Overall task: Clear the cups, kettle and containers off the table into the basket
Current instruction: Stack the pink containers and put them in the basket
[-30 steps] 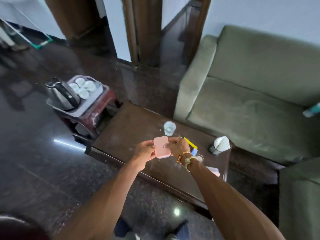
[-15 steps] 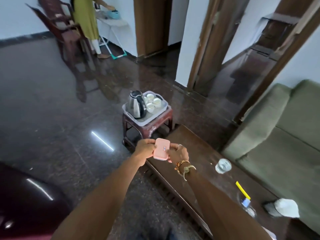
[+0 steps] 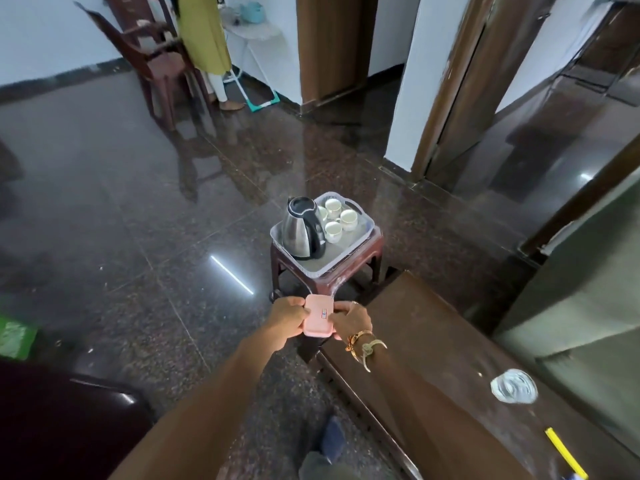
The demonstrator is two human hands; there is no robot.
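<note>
I am carrying the pink container [image 3: 319,320] off the counter [image 3: 433,358]. A second ago I was holding it over the middle of the counter; now it is sitting out past the counter's end corner, over the floor [image 3: 121,220], just short of the stool [image 3: 376,261] that is bearing the basket [image 3: 371,226]. My view has been swinging left with it, so the basket is now lying straight ahead.

My left hand [image 3: 289,318] is gripping the container's left edge with its fingers curled round it, and my right hand [image 3: 351,320] is pinching the right edge. Neither hand is spread.

The kettle [image 3: 301,230] and the cups [image 3: 337,216] are already standing in the basket, the kettle on the near left and the cups behind it. I am judging that this container is the next thing going in, and that the bare patch in front of the cups is looking like the place for it.

A glass [image 3: 513,389] and a yellow pen [image 3: 564,455] are lying on the dark wooden counter, well apart from my hands, so clearing is not finished. A green sofa [image 3: 571,289] is running along the counter's far side. The floor is shining, dark polished stone. Across the room a chair [image 3: 156,60] is standing by another person [image 3: 202,32] at a white stand.
</note>
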